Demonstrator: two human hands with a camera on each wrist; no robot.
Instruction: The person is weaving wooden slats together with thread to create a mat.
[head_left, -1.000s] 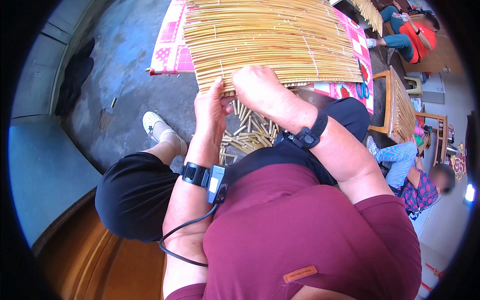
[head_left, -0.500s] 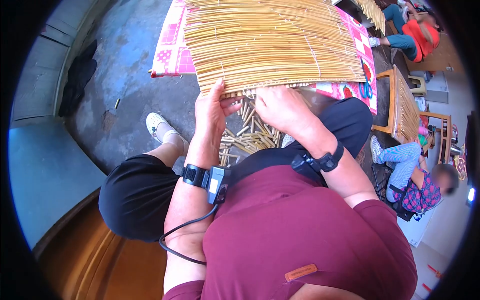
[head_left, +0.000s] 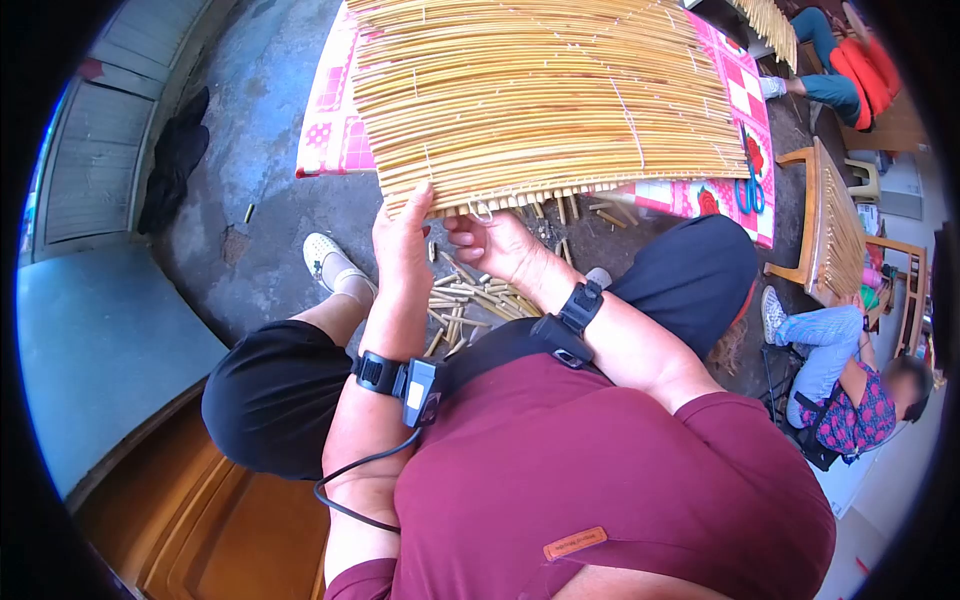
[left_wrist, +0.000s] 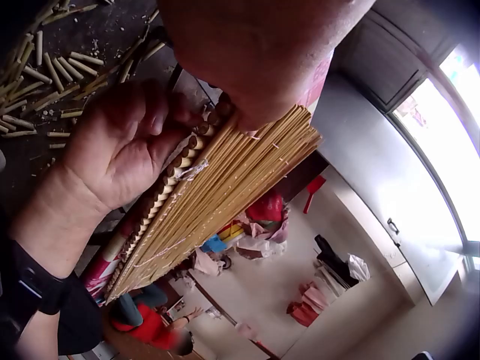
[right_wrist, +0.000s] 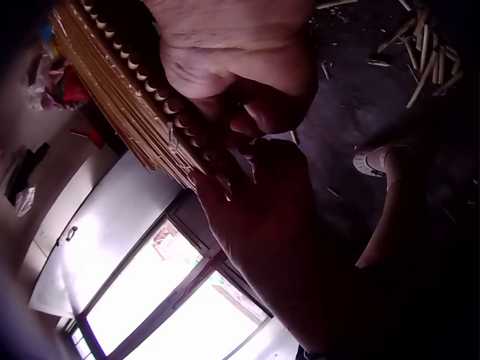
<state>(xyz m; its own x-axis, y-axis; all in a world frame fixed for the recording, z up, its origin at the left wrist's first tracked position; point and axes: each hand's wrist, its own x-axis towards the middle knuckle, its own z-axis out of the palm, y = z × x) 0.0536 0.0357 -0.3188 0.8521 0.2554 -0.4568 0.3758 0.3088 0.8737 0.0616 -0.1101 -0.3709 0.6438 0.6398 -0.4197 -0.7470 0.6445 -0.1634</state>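
Observation:
A mat of thin tan sticks (head_left: 530, 110), bound with rows of white cord, reaches toward the person in the head view. The left hand (head_left: 400, 245) grips its near left corner, thumb on top and fingers underneath. Just right of it, a small white cord loop (head_left: 482, 211) hangs at the near edge. The right hand (head_left: 505, 245), palm turned up and fingers curled, is under that edge beside the loop. In the left wrist view the right fingertips (left_wrist: 184, 112) are right at the row of stick ends (left_wrist: 169, 180); I cannot tell what they hold.
A pink checked cloth (head_left: 328, 130) covers the table under the mat. Blue-handled scissors (head_left: 750, 195) lie at its right edge. Short cut stick pieces (head_left: 480, 295) litter the floor between the legs. Two other people sit at right, near a wooden frame table (head_left: 835, 230).
The right hand went from a fist above the mat's near edge to below it, palm turning up, closer to the left hand. A white loop came into view. The left hand kept its grip.

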